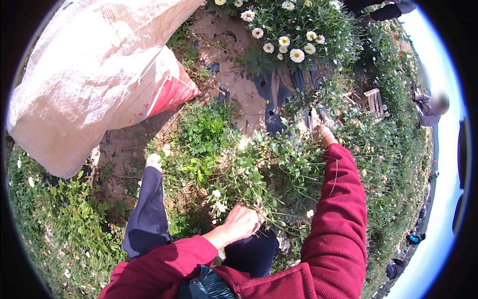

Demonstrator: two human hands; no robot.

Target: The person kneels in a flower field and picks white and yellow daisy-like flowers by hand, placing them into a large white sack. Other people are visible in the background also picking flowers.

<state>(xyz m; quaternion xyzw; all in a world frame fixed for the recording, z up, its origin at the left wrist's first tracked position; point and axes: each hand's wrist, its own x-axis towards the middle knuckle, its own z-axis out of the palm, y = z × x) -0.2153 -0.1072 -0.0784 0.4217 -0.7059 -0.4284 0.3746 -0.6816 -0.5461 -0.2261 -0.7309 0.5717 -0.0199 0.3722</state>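
Observation:
My left hand [242, 223] is low in the middle, above my knee, its fingers curled around the stems of a leafy flowering plant [257, 175]. A few white blooms [219, 206] on thin stems stand just beyond its knuckles. My right hand [324, 135] reaches farther out on the right, among leaves and pale, dry-looking plant parts. Its fingertips are partly hidden there, so its grip is unclear. A thin dry stalk [335, 177] lies across my right red corduroy sleeve [340, 209].
A big white woven sack [86, 82] with a red-printed corner fills the upper left. White daisy-like flowers [297, 55] bloom ahead beside torn black plastic mulch [274, 112]. A wooden crate [373, 101] sits among plants at right. Another person [427, 108] is farther right.

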